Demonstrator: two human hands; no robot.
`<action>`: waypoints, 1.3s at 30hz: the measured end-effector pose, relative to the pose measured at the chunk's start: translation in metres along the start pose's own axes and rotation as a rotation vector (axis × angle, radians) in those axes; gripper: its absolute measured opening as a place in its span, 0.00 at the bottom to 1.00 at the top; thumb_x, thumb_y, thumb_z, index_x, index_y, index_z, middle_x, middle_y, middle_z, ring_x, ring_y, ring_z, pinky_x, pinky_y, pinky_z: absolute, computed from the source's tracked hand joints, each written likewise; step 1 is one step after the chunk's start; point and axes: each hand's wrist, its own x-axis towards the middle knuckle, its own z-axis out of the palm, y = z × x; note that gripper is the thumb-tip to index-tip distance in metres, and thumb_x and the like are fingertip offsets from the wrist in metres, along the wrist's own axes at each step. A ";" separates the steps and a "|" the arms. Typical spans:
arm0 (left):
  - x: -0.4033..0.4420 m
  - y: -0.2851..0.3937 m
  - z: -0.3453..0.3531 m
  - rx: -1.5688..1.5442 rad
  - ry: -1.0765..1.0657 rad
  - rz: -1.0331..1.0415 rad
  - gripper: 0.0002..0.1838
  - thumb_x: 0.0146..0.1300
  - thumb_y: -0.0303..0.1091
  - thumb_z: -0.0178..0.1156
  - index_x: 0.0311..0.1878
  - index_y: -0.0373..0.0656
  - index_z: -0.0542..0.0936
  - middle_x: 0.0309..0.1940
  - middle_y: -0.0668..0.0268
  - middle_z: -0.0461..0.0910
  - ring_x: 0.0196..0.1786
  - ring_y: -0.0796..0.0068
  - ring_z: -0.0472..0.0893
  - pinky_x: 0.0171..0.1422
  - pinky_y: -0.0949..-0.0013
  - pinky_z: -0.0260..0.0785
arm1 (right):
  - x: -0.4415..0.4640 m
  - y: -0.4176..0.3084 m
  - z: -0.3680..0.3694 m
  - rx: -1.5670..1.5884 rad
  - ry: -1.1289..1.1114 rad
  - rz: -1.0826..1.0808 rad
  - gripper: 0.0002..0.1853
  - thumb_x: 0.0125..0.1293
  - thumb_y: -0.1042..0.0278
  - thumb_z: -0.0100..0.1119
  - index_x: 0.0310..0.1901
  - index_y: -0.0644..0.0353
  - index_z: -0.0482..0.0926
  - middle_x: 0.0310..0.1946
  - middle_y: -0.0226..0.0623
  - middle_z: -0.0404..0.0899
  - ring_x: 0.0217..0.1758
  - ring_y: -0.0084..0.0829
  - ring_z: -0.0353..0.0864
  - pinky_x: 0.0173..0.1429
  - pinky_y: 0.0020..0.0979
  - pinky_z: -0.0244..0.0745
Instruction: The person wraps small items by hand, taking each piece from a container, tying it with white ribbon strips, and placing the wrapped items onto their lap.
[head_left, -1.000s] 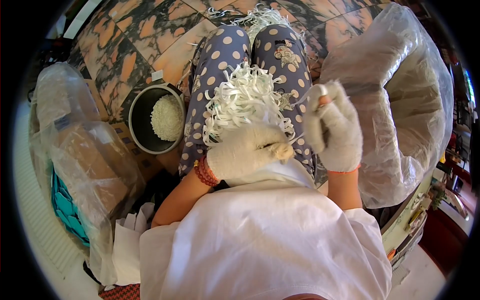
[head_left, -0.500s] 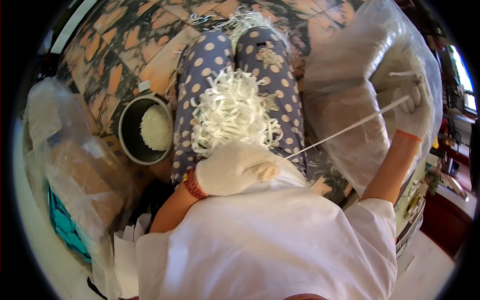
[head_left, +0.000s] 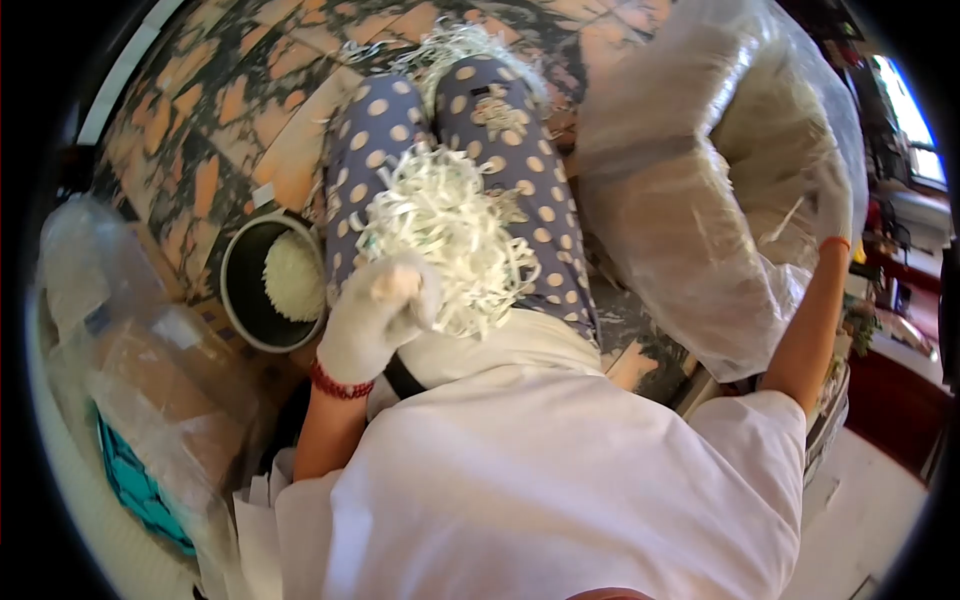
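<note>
A tangled pile of white strips [head_left: 445, 235] lies on my lap over the dotted trousers [head_left: 380, 125]. My left hand [head_left: 385, 305], in a white knit glove, is closed at the pile's near left edge; what its fingers hold, if anything, is hidden. At the far right, my gloved right hand [head_left: 828, 200] reaches over the mouth of a large clear plastic bag [head_left: 680, 220]. A thin white strip [head_left: 785, 220] shows beside its fingers, which are too blurred to read.
Left of my legs stands a dark pot [head_left: 240, 285] with white granules [head_left: 293, 278] inside. Further left is a plastic-wrapped carton [head_left: 170, 385] near teal material [head_left: 140, 480]. More white strips [head_left: 465, 50] lie on the marble floor beyond my knees.
My right hand has swung out from my lap to the bag, first with a strip stretched from my left hand. My left hand has moved left and turned upward; the strip no longer spans between them.
</note>
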 end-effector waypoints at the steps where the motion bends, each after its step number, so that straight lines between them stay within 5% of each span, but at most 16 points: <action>1: 0.005 0.000 0.011 -0.081 0.082 0.124 0.27 0.82 0.51 0.45 0.26 0.44 0.69 0.20 0.74 0.63 0.20 0.86 0.57 0.26 0.79 0.48 | 0.002 0.004 0.008 -0.211 -0.157 0.017 0.15 0.72 0.62 0.56 0.57 0.53 0.81 0.41 0.33 0.83 0.41 0.26 0.82 0.42 0.31 0.76; 2: 0.007 0.000 0.009 -0.408 0.016 0.130 0.26 0.82 0.48 0.44 0.25 0.45 0.67 0.19 0.74 0.61 0.18 0.86 0.57 0.24 0.78 0.48 | -0.016 -0.005 0.027 -0.423 -0.143 -0.078 0.16 0.72 0.61 0.57 0.58 0.53 0.80 0.46 0.34 0.83 0.46 0.30 0.82 0.47 0.33 0.76; 5: 0.004 0.008 -0.008 -0.689 0.081 0.204 0.24 0.81 0.43 0.46 0.24 0.45 0.67 0.18 0.74 0.61 0.14 0.86 0.55 0.19 0.80 0.49 | -0.079 -0.040 0.068 -1.034 -0.057 -0.410 0.19 0.71 0.57 0.58 0.61 0.51 0.80 0.58 0.38 0.83 0.62 0.40 0.82 0.62 0.39 0.76; 7: -0.003 0.008 -0.018 -0.875 0.183 0.209 0.22 0.82 0.41 0.45 0.27 0.44 0.70 0.18 0.75 0.61 0.13 0.88 0.54 0.16 0.82 0.48 | -0.119 -0.080 0.090 -0.720 0.065 -0.363 0.13 0.71 0.61 0.61 0.53 0.53 0.84 0.50 0.36 0.87 0.52 0.36 0.87 0.55 0.34 0.79; 10: -0.008 0.007 -0.026 -0.949 0.174 0.255 0.20 0.82 0.40 0.44 0.30 0.43 0.71 0.18 0.76 0.60 0.13 0.88 0.54 0.16 0.82 0.48 | -0.178 -0.127 0.126 -0.237 0.146 -0.644 0.09 0.66 0.79 0.63 0.47 0.61 0.85 0.39 0.33 0.88 0.39 0.22 0.86 0.44 0.24 0.79; 13: -0.010 0.004 -0.028 -0.951 0.125 0.256 0.19 0.82 0.42 0.46 0.32 0.44 0.71 0.19 0.75 0.60 0.14 0.87 0.55 0.16 0.81 0.48 | -0.237 -0.162 0.170 0.316 -0.415 -0.385 0.12 0.62 0.84 0.63 0.46 0.62 0.85 0.38 0.33 0.86 0.38 0.21 0.84 0.46 0.23 0.79; 17: -0.015 0.007 -0.025 -0.920 0.215 0.287 0.18 0.82 0.44 0.47 0.34 0.44 0.71 0.23 0.75 0.61 0.15 0.86 0.57 0.17 0.80 0.50 | -0.295 -0.186 0.234 0.429 -0.741 -0.706 0.18 0.55 0.80 0.67 0.49 0.55 0.83 0.48 0.37 0.84 0.49 0.39 0.85 0.50 0.35 0.82; 20: -0.025 0.005 -0.052 -1.064 0.075 0.431 0.18 0.83 0.42 0.45 0.33 0.45 0.65 0.25 0.72 0.59 0.24 0.83 0.61 0.25 0.79 0.55 | -0.321 -0.190 0.242 0.256 -0.805 -0.843 0.14 0.53 0.71 0.69 0.44 0.51 0.84 0.42 0.32 0.82 0.39 0.37 0.85 0.38 0.37 0.81; 24: -0.065 -0.020 -0.126 -0.917 0.503 0.406 0.13 0.82 0.41 0.50 0.46 0.44 0.78 0.26 0.78 0.56 0.23 0.85 0.55 0.24 0.79 0.48 | -0.308 -0.181 0.236 0.072 -0.697 -0.879 0.10 0.55 0.72 0.71 0.39 0.52 0.83 0.42 0.30 0.83 0.36 0.34 0.85 0.38 0.34 0.80; 25: -0.079 -0.040 -0.153 -0.655 0.658 0.398 0.14 0.80 0.41 0.52 0.55 0.41 0.78 0.32 0.75 0.68 0.26 0.84 0.63 0.28 0.78 0.57 | -0.301 -0.175 0.240 0.056 -0.612 -0.854 0.10 0.55 0.72 0.72 0.39 0.52 0.84 0.42 0.30 0.83 0.36 0.35 0.85 0.38 0.34 0.80; 28: -0.074 -0.052 -0.166 -0.044 1.161 0.057 0.22 0.77 0.41 0.56 0.67 0.40 0.74 0.50 0.65 0.77 0.38 0.79 0.76 0.41 0.75 0.70 | -0.284 -0.175 0.243 -0.035 -0.491 -0.779 0.12 0.53 0.67 0.74 0.40 0.50 0.85 0.41 0.33 0.81 0.39 0.37 0.85 0.39 0.37 0.79; 29: -0.077 -0.055 -0.170 0.152 1.149 -0.159 0.30 0.73 0.42 0.58 0.75 0.41 0.67 0.64 0.59 0.73 0.56 0.72 0.79 0.58 0.70 0.73 | -0.282 -0.177 0.245 -0.049 -0.474 -0.761 0.12 0.53 0.64 0.74 0.39 0.49 0.84 0.39 0.33 0.79 0.40 0.39 0.83 0.39 0.38 0.79; 30: -0.085 -0.077 -0.192 0.408 1.126 -0.274 0.31 0.72 0.42 0.59 0.75 0.42 0.68 0.65 0.57 0.74 0.62 0.60 0.79 0.66 0.63 0.72 | -0.279 -0.178 0.248 -0.062 -0.455 -0.744 0.12 0.52 0.62 0.74 0.38 0.48 0.83 0.36 0.34 0.78 0.41 0.41 0.82 0.39 0.40 0.79; 32: -0.082 -0.085 -0.196 1.342 1.014 -0.586 0.31 0.69 0.44 0.60 0.72 0.42 0.71 0.66 0.51 0.73 0.64 0.51 0.78 0.68 0.57 0.71 | -0.277 -0.182 0.258 -0.086 -0.459 -0.744 0.09 0.53 0.64 0.72 0.37 0.48 0.85 0.38 0.35 0.78 0.42 0.43 0.82 0.42 0.41 0.79; 36: -0.072 -0.089 -0.183 1.370 0.939 -0.618 0.31 0.66 0.47 0.63 0.67 0.41 0.76 0.67 0.47 0.72 0.65 0.48 0.76 0.69 0.56 0.69 | -0.281 -0.188 0.268 -0.141 -0.529 -0.727 0.08 0.54 0.69 0.71 0.37 0.51 0.86 0.38 0.36 0.80 0.43 0.43 0.81 0.46 0.39 0.77; 39: -0.060 -0.076 -0.162 1.341 0.987 -0.302 0.21 0.68 0.41 0.63 0.60 0.41 0.81 0.57 0.52 0.80 0.58 0.51 0.81 0.64 0.57 0.72 | -0.277 -0.183 0.265 0.062 -0.554 -0.661 0.07 0.55 0.72 0.67 0.36 0.56 0.86 0.36 0.38 0.80 0.39 0.40 0.80 0.44 0.36 0.76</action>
